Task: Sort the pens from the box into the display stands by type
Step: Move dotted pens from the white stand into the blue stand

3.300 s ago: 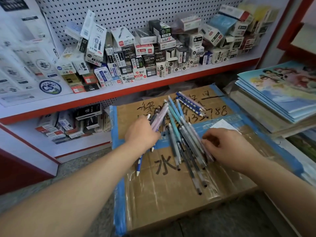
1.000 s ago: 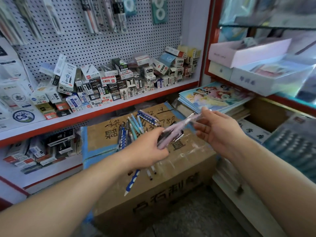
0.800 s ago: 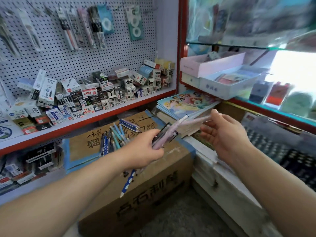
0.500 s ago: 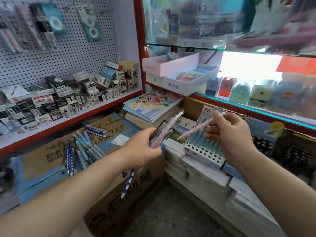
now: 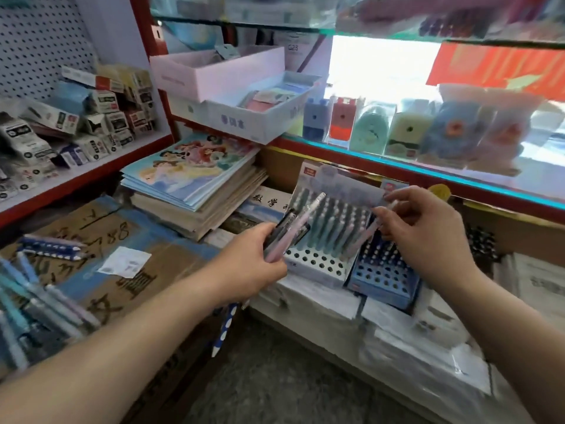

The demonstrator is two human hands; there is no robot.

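Shop shelf (image 5: 101, 168): pens (image 5: 289, 237) near display stands (image 5: 318, 265)

At the far left we see a white perforated pegboard wall (image 5: 39, 41), with a plain pale lilac wall panel (image 5: 113, 32) beside it. Below them runs a white shelf with a red front edge (image 5: 91, 175), which meets a red metal upright post (image 5: 143, 41). To the right of the post, a glass shelf with a teal and red front edge (image 5: 458, 182) crosses the scene. Behind it a bright window (image 5: 382, 65) lets in strong daylight and is partly covered by a red banner (image 5: 495, 65). Near us lies a grey speckled stone floor (image 5: 275, 387).
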